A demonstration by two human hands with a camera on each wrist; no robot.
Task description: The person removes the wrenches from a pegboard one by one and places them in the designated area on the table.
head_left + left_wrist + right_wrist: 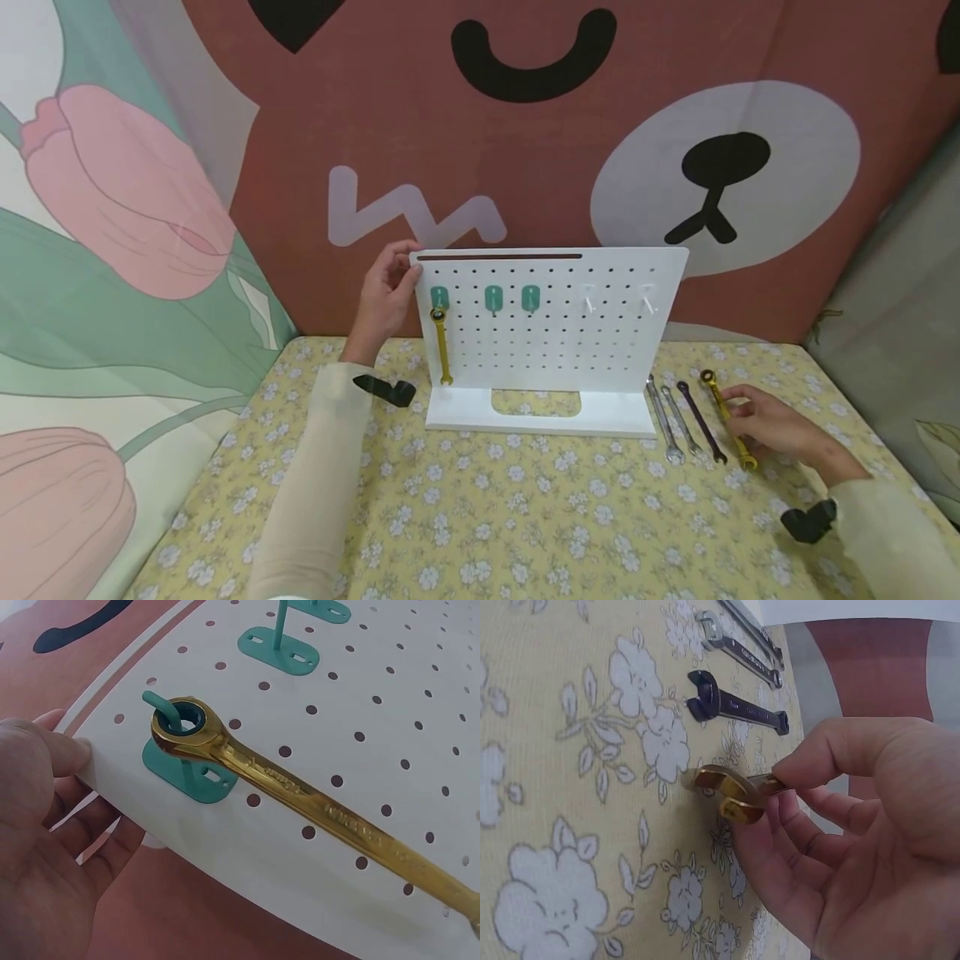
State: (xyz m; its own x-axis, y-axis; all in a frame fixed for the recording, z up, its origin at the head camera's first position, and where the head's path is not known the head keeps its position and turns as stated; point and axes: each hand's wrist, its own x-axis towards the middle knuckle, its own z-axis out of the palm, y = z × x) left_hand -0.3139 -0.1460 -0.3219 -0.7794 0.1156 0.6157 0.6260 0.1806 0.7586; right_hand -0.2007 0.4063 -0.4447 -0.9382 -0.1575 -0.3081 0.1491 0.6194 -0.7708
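My left hand (386, 287) holds the upper left corner of a white pegboard (555, 350), thumb on the front and fingers behind the edge. Close by, a gold ratcheting wrench (300, 799) hangs by its ring end from a green hook (191, 776). At the right, my right hand (772, 423) pinches a second gold wrench (735, 796) between thumb and fingers. Its open end points toward the wrist camera. Beside it on the cloth lie a dark purple wrench (702, 423) and two silver wrenches (666, 421), side by side.
Two more green hooks (493, 299) and two clear hooks (590, 298) stick out of the pegboard. The board stands on a white base (457, 410) on a yellow floral tablecloth (525, 517). A printed curtain (420, 150) hangs behind the table.
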